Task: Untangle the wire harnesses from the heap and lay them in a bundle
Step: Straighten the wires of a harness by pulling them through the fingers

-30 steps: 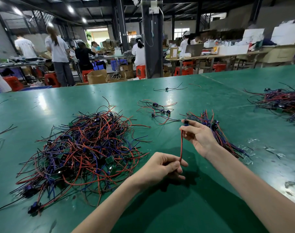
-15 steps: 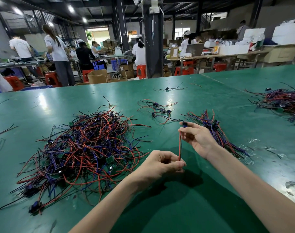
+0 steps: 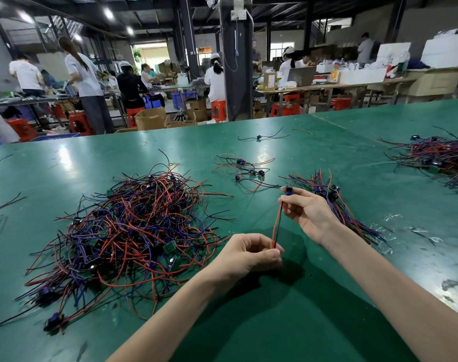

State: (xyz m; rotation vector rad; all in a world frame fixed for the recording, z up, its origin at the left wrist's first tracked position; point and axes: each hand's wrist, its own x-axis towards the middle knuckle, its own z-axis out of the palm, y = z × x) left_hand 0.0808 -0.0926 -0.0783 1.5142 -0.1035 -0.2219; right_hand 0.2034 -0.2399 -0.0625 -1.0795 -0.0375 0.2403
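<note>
Green table (image 3: 288, 325); harness (image 3: 277, 226) between left hand (image 3: 248, 254), right hand (image 3: 307, 211)

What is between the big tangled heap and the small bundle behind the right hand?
In the head view, one red-and-black harness, held upright by the left hand and right hand above the green table.

Straight red-black harness (image 3: 277, 223) between heap (image 3: 134, 231) and bundle (image 3: 320, 184)

A: Where does the harness (image 3: 277, 223) end?
B: Inside the left hand's (image 3: 248, 253) curled fingers, unseen.
A: The bundle (image 3: 352, 216)?
B: Partly behind the right hand (image 3: 307, 210). At three o'clock, the pile (image 3: 439, 158) runs off the edge.
</note>
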